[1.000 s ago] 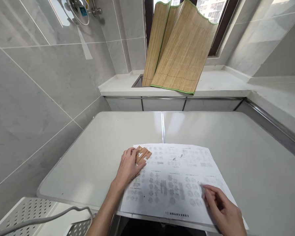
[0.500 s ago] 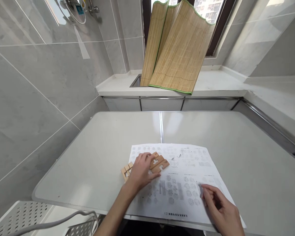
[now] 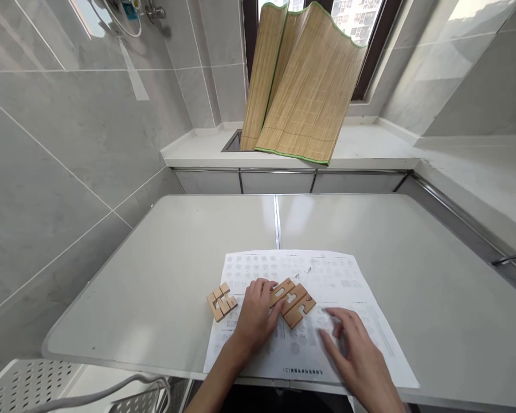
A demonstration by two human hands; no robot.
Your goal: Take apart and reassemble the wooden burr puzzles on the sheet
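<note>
A printed instruction sheet (image 3: 348,275) lies on the grey table (image 3: 176,252). My left hand (image 3: 255,315) rests on the sheet with its fingers curled against a group of notched brown wooden puzzle pieces (image 3: 293,302). A second, paler cluster of wooden pieces (image 3: 221,302) lies at the sheet's left edge, just left of that hand. My right hand (image 3: 355,350) hovers over the sheet's lower right, fingers spread and empty, a little right of the brown pieces.
A rolled bamboo mat (image 3: 303,80) leans against the window on a white ledge (image 3: 370,152) beyond the table. Grey tiled walls stand left and right. A perforated white shelf (image 3: 21,384) and a cable (image 3: 107,393) sit below the table's near-left corner.
My left hand slid the brown pieces down and right across the sheet, uncovering the paler cluster behind it. My right hand left the sheet's right edge and moved inward, opening its fingers.
</note>
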